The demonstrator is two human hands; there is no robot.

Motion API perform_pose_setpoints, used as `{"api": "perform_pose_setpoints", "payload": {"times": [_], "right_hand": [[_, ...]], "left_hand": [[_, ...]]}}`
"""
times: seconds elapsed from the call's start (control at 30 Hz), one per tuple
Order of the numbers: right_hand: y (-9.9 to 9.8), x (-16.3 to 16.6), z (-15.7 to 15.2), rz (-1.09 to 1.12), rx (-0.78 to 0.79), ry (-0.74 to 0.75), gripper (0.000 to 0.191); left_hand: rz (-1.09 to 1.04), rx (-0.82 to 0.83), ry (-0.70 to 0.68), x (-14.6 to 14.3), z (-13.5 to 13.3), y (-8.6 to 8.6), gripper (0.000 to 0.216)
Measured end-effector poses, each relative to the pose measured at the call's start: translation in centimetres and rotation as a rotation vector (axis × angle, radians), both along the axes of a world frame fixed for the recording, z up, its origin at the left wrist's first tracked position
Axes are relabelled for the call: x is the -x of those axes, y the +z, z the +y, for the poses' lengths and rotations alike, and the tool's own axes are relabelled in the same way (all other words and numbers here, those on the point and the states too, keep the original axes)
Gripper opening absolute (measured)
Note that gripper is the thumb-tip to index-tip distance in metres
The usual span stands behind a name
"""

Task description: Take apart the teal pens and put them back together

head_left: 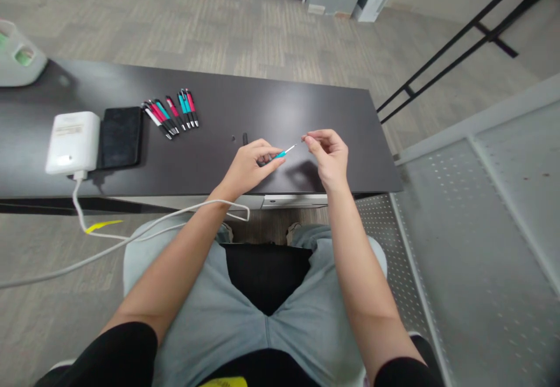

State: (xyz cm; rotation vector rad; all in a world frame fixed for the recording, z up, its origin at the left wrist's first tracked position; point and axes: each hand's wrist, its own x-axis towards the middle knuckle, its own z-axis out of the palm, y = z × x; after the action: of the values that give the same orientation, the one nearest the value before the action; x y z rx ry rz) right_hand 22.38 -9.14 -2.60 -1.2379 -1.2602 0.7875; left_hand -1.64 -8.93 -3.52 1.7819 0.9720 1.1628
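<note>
My left hand [251, 165] is closed around a teal pen barrel [280, 154], with a thin white refill [290, 149] sticking out of its end toward the right. Just past the refill's tip, my right hand [327, 152] has thumb and fingertips pinched together. Something tiny seems to show at those fingertips, too small to name. Both hands are above the dark desk. Beside my left hand lies a short black piece [245, 139], partly hidden by the hand. A very small dark bit [233, 138] rests to the left of it.
Several teal, red and white pens [170, 112] lie in a group on the dark desk [210, 159]. Further left are a black flat device [121, 137] and a white box [73, 142] with a cable [109, 248] crossing near my left forearm. A white container [20, 60] stands at the far left.
</note>
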Motion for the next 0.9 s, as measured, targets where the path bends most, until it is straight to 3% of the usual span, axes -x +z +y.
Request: {"api": "perform_pose_setpoints", "payload": {"times": [0.33,0.57,0.8,0.9], "right_hand": [[-0.6,-4.2,-2.1,-0.018,-0.034,-0.059,0.065],[-1.4,-5.0,-3.0,-0.041,0.027,-0.046,0.063],[-1.6,-7.4,-3.2,0.031,-0.043,-0.174,0.07],[-1.7,-7.7,-3.5,0.072,-0.053,-0.147,0.072]], "left_hand": [[0.004,-0.04,-0.069,-4.2,0.0,0.0,0.04],[0.016,-0.031,-0.116,-5.7,0.0,-0.1,0.041],[0.037,-0.052,-0.163,-6.8,0.3,-0.4,0.036],[0.068,-0.062,-0.174,-7.4,0.2,-0.4,0.035]]}}
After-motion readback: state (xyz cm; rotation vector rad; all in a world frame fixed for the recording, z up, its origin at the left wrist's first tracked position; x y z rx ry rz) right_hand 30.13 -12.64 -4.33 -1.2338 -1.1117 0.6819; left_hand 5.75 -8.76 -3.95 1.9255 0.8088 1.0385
